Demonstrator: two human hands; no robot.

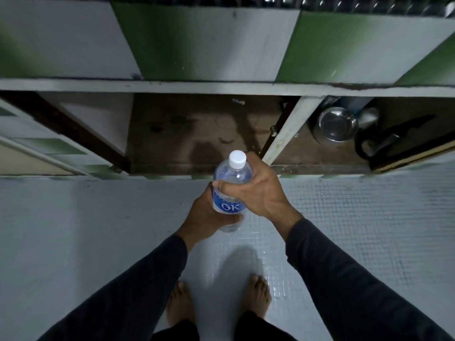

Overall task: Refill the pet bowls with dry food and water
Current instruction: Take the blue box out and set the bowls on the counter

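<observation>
Water bottle (230, 190) upright, capped; left hand (205, 217) fingers grasp base, right hand (258, 190) fingers grasp shoulder.

Bottle (230, 190) is held over the floor (73, 230) before the open cabinet (197, 129); bowl (336, 125) is tucked in the right compartment.

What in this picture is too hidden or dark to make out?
- Bottle, head view: both hands, left and right, cover its middle, so the water level is hidden.
- Black item beside the steel bowl: too dark to identify.
- Shiny things at the top: cut off by the edge.
</observation>
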